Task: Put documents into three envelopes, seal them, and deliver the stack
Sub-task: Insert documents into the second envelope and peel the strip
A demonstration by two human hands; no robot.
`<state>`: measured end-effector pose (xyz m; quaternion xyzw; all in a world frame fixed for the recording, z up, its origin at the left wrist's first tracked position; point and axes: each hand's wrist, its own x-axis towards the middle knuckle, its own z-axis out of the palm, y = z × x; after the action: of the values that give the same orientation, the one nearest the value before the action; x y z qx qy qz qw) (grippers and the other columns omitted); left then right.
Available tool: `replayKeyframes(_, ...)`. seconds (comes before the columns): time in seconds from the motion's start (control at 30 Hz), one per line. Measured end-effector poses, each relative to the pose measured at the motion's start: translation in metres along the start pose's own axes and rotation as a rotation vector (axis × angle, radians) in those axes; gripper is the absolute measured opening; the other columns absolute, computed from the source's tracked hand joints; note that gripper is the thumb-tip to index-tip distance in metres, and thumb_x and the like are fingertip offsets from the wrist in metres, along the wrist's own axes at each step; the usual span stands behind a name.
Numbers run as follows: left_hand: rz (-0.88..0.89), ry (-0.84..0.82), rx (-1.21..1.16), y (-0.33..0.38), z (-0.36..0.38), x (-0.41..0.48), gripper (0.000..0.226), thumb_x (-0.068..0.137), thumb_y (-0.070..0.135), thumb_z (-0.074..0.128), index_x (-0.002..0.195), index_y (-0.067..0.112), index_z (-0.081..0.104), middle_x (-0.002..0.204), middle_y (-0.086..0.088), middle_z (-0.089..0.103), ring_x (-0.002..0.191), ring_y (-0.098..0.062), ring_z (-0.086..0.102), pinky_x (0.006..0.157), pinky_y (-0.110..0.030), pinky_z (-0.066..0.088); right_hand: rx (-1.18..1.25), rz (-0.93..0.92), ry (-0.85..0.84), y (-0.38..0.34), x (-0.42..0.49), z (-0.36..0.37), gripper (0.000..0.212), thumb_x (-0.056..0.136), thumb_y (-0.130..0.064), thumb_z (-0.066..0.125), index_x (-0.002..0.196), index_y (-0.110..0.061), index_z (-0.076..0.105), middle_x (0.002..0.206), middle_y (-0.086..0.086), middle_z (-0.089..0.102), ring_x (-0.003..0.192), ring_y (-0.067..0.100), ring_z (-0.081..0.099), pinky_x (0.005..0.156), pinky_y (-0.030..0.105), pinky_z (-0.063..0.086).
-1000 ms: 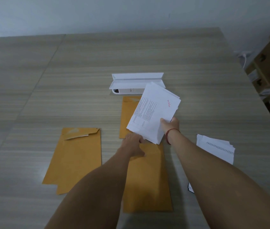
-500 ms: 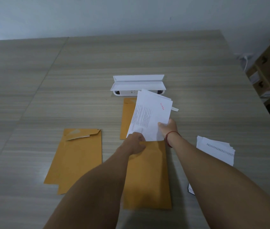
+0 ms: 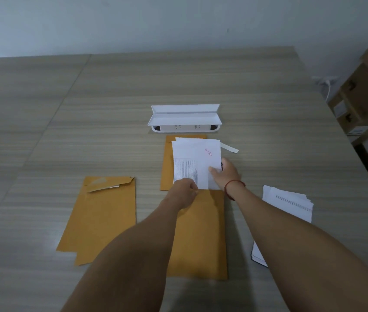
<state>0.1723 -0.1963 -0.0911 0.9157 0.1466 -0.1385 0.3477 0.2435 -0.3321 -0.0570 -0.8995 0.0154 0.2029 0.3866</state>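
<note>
A white sheaf of documents (image 3: 195, 157) with a red mark sticks partway out of the mouth of the middle brown envelope (image 3: 201, 233). My right hand (image 3: 225, 174) grips the sheaf's right edge. My left hand (image 3: 184, 191) pinches the envelope's mouth at the lower left of the sheaf. A second brown envelope (image 3: 166, 163) lies under the sheaf, farther back. Left of them lies a third brown envelope (image 3: 102, 212) with its flap folded and white paper showing. A loose pile of white documents (image 3: 288, 202) sits at the right.
A white flip-up socket box (image 3: 184, 119) stands open behind the envelopes. A white peel strip (image 3: 229, 147) lies right of the sheaf. Cardboard boxes (image 3: 367, 93) stand off the wooden table's right edge (image 3: 327, 113).
The sheaf has straightened from a tilt and slid toward me, deeper into the middle envelope. Both hands stayed on the sheaf and envelope mouth.
</note>
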Motion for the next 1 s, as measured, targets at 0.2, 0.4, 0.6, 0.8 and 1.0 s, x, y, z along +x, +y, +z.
replayKeyframes(0.2,0.005,0.073,-0.032,-0.001,0.003,0.0,0.006,0.091,0.013,0.059,0.091,0.011,0.064,0.102,-0.005,0.066,0.091,-0.017,0.058,0.081,-0.028,0.048,-0.229,0.001,-0.037,0.004,-0.001,0.003,0.035,0.096,-0.03,0.047,0.127,-0.013,0.053,0.128,0.008,0.06,0.12,0.031,0.053,0.104,0.038,0.033)
replayKeyframes(0.4,0.026,0.062,-0.03,-0.003,0.003,0.001,0.007,0.09,0.011,0.058,0.092,0.01,0.065,0.101,-0.007,0.067,0.095,-0.022,0.059,0.082,-0.033,0.049,-0.07,-0.056,0.053,-0.003,0.001,-0.006,0.023,0.094,-0.024,0.047,0.11,-0.01,0.058,0.109,0.009,0.066,0.103,0.032,0.059,0.096,0.04,0.044)
replayKeyframes(0.6,0.077,0.099,-0.05,0.001,0.003,-0.001,0.008,0.088,0.009,0.057,0.087,0.009,0.065,0.095,-0.006,0.068,0.094,-0.025,0.061,0.083,-0.038,0.052,-0.302,-0.086,-0.048,0.001,-0.005,-0.007,0.032,0.099,-0.027,0.04,0.126,-0.013,0.05,0.129,0.012,0.058,0.118,0.035,0.052,0.103,0.04,0.038)
replayKeyframes(0.8,0.084,0.112,-0.063,-0.002,0.005,-0.003,0.01,0.089,0.008,0.058,0.094,0.004,0.066,0.099,-0.009,0.069,0.095,-0.025,0.06,0.082,-0.035,0.05,-0.151,-0.062,-0.059,0.006,-0.005,-0.006,0.032,0.097,-0.021,0.048,0.128,-0.014,0.049,0.131,0.007,0.059,0.119,0.029,0.055,0.102,0.042,0.043)
replayKeyframes(1.0,0.073,0.109,-0.066,-0.002,0.004,-0.006,0.009,0.087,0.006,0.058,0.089,0.007,0.067,0.096,-0.006,0.069,0.095,-0.024,0.061,0.083,-0.036,0.051,-0.208,0.004,-0.106,0.013,-0.006,0.001,0.024,0.095,-0.016,0.049,0.119,-0.013,0.054,0.122,0.01,0.061,0.107,0.028,0.059,0.089,0.039,0.052)
